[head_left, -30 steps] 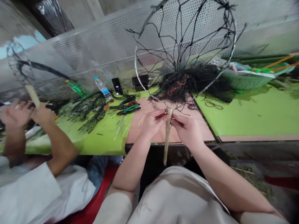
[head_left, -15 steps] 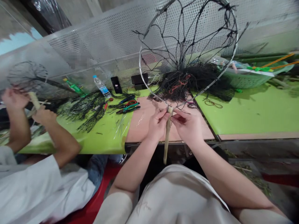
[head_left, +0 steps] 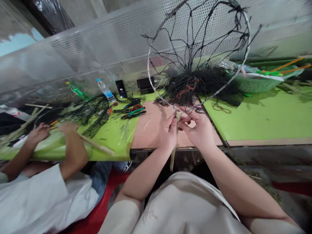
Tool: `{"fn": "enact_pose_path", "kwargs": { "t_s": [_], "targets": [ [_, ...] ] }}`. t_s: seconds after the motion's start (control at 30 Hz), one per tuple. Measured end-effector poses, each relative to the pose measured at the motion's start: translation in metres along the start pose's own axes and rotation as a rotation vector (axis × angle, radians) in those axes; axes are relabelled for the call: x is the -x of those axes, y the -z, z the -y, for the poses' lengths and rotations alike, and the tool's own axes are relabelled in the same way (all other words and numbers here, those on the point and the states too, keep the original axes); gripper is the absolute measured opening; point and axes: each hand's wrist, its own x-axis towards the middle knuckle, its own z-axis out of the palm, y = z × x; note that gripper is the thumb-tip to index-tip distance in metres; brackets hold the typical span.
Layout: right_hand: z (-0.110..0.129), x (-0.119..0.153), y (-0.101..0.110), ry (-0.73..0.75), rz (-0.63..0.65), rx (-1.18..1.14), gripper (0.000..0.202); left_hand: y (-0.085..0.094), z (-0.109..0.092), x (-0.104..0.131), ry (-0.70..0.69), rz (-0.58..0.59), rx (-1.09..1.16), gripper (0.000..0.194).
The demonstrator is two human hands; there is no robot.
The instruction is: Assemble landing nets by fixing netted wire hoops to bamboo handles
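Ctr of frame, just below mid-ht: L hand [head_left: 169,134] wrapped round upper part of pale stick [head_left: 172,159], fingers curled, thumb pressed flat near top end. R hand [head_left: 200,129] at same end from right side, thumb tip and fingers bent in close to stick; can't tell what, if anything, pinched there. Stick near upright, lower end hanging past table edge, btm ctr. Wire hoop [head_left: 148,68] up from stick top into upper ctr, strung w/ blk netting [head_left: 188,45]. Behind, mid-frame: blk net pile [head_left: 216,85] w/ reddish cord. Left of ctr, on grn tabletop [head_left: 258,122]: pliers [head_left: 134,112], water btl [head_left: 106,91], phone [head_left: 120,89] propped upright. Upper right: grn basket [head_left: 258,85]. Left edge: co-worker's hands [head_left: 69,127], one w/ another pale rod [head_left: 97,144].
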Motion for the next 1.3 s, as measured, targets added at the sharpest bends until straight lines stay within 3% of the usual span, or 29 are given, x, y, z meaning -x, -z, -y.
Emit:
{"fn": "enact_pose_path", "kwargs": {
  "t_s": [0.27,0.57,0.8,1.07,1.3],
  "targets": [
    [-0.012,-0.016,0.005,0.094,0.047,-0.144,0.012,-0.009,0.001,0.000,0.006,-0.022,0.154,0.050],
    [-0.015,-0.015,-0.002,-0.061,0.150,-0.387,0.038,-0.004,0.009,-0.001,-0.008,-0.043,0.121,0.051],
    [-0.009,-0.018,-0.003,-0.123,0.226,-0.501,0.035,-0.001,0.011,0.000,-0.039,0.011,0.162,0.045],
    [-0.011,-0.026,-0.007,-0.161,0.429,-0.556,0.035,-0.003,0.011,0.003,-0.061,0.054,0.154,0.041],
    [-0.018,-0.042,-0.005,-0.089,0.638,-0.680,0.037,-0.003,0.011,0.001,-0.049,0.026,0.186,0.039]
  ]
}}
